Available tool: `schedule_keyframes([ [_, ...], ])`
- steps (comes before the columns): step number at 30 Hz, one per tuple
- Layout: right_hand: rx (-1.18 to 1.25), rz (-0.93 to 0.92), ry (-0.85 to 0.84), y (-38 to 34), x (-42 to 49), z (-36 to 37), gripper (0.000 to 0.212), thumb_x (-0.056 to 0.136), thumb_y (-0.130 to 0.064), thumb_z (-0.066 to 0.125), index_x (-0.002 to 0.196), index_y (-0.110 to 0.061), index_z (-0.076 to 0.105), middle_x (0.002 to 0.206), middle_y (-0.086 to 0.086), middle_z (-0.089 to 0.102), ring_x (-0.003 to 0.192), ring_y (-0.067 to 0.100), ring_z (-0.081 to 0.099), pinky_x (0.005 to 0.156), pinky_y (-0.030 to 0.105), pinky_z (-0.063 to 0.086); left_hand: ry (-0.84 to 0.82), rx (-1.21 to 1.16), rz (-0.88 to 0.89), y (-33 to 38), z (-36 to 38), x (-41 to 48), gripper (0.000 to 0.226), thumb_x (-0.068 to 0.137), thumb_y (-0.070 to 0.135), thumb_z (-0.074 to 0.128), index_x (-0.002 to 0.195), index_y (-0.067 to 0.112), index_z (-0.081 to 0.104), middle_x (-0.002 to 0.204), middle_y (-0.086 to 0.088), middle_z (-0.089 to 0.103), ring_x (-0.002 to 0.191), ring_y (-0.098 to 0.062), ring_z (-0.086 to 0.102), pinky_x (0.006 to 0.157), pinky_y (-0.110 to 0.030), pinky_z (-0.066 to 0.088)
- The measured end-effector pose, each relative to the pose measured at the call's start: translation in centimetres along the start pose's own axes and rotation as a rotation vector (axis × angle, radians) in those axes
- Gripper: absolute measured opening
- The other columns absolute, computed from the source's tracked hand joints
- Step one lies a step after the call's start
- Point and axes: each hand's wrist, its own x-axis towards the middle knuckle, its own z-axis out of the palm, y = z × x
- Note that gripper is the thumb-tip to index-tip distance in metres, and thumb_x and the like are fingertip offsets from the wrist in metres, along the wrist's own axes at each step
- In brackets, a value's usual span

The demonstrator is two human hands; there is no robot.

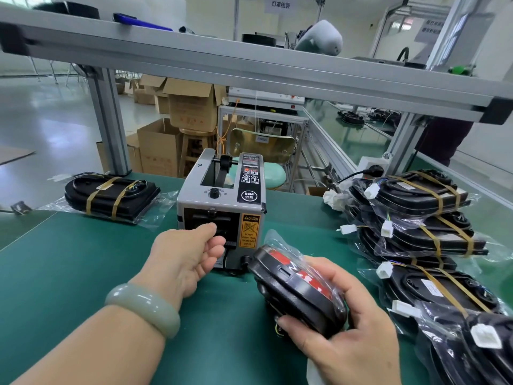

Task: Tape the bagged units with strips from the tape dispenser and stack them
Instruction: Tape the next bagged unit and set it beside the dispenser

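Observation:
A grey tape dispenser (222, 207) stands mid-table with its outlet facing me. My left hand (186, 254), a jade bangle on its wrist, reaches to the outlet with thumb and fingertips at the slot; whether they pinch a strip is hidden. My right hand (349, 326) grips a black bagged unit (297, 287), tilted on edge, just right of the dispenser. One taped bagged unit (111, 197) lies at the far left. A pile of taped units (427, 226) with white connectors sits on the right.
The green table mat (83, 273) stretches in front of me. An aluminium frame beam (249, 65) crosses overhead, with posts at left and right. Cardboard boxes, a stool and a chair stand behind the table.

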Motion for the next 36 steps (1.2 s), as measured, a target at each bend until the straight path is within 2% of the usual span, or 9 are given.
schedule_keyframes([
  [5, -0.029, -0.002, -0.020, -0.4, -0.2, -0.5, 0.069, 0.045, -0.036, 0.082, 0.112, -0.039, 0.064, 0.113, -0.016, 0.066, 0.100, 0.005, 0.064, 0.082, 0.003, 0.041, 0.082, -0.088, 0.012, -0.3, 0.8, 0.2, 0.013, 0.089, 0.019, 0.065, 0.086, 0.006, 0.062, 0.049, 0.000, 0.066, 0.034, -0.003, 0.055, 0.033, -0.011, 0.040],
  [9, -0.027, -0.018, -0.028, -0.4, -0.3, -0.6, 0.069, 0.045, -0.030, 0.085, 0.111, -0.036, 0.065, 0.114, -0.015, 0.066, 0.102, 0.007, 0.064, 0.083, 0.005, 0.042, 0.135, -0.104, 0.032, -0.6, 1.1, 0.4, 0.016, 0.088, 0.018, 0.065, 0.095, 0.004, 0.064, 0.062, -0.004, 0.068, 0.034, -0.002, 0.056, 0.032, -0.011, 0.038],
  [15, -0.013, -0.027, -0.020, -0.3, -0.3, -0.5, 0.066, 0.047, -0.032, 0.084, 0.110, -0.033, 0.065, 0.114, -0.015, 0.066, 0.103, 0.006, 0.063, 0.084, 0.005, 0.042, 0.155, -0.118, 0.023, -0.8, 1.2, 0.8, 0.019, 0.087, 0.013, 0.062, 0.101, 0.001, 0.066, 0.067, -0.003, 0.067, 0.035, -0.001, 0.055, 0.033, -0.010, 0.037],
  [23, -0.030, -0.059, 0.000, -0.1, -0.4, -0.5, 0.072, 0.044, -0.023, 0.086, 0.110, -0.039, 0.064, 0.113, -0.018, 0.066, 0.104, 0.001, 0.062, 0.085, 0.003, 0.040, 0.119, -0.148, 0.022, -0.7, 0.6, 0.5, 0.013, 0.093, 0.021, 0.061, 0.093, 0.008, 0.062, 0.072, -0.004, 0.070, 0.039, -0.002, 0.060, 0.035, -0.012, 0.042],
  [28, -0.036, -0.064, 0.000, -0.1, -0.5, -0.5, 0.073, 0.042, -0.020, 0.086, 0.110, -0.040, 0.064, 0.114, -0.018, 0.066, 0.105, 0.001, 0.062, 0.085, 0.002, 0.039, 0.129, -0.106, 0.044, 0.1, 0.9, 0.5, 0.011, 0.090, 0.019, 0.064, 0.086, 0.009, 0.062, 0.072, -0.003, 0.069, 0.038, -0.001, 0.059, 0.034, -0.011, 0.040],
  [33, -0.027, -0.051, 0.008, -0.1, -0.4, -0.5, 0.074, 0.042, -0.020, 0.086, 0.109, -0.042, 0.064, 0.113, -0.019, 0.066, 0.104, 0.002, 0.062, 0.085, 0.003, 0.040, 0.144, -0.042, 0.062, -0.1, 0.6, 0.6, 0.009, 0.089, 0.008, 0.059, 0.081, 0.007, 0.062, 0.070, -0.004, 0.070, 0.039, -0.002, 0.060, 0.034, -0.012, 0.041],
  [36, -0.036, -0.056, 0.007, -0.2, -0.4, -0.6, 0.074, 0.042, -0.021, 0.086, 0.109, -0.042, 0.064, 0.113, -0.020, 0.065, 0.104, 0.001, 0.062, 0.085, 0.003, 0.039, 0.147, -0.013, 0.070, -0.4, 0.2, 0.6, 0.007, 0.088, 0.012, 0.061, 0.082, 0.007, 0.063, 0.068, -0.004, 0.070, 0.039, -0.001, 0.059, 0.034, -0.012, 0.041],
])
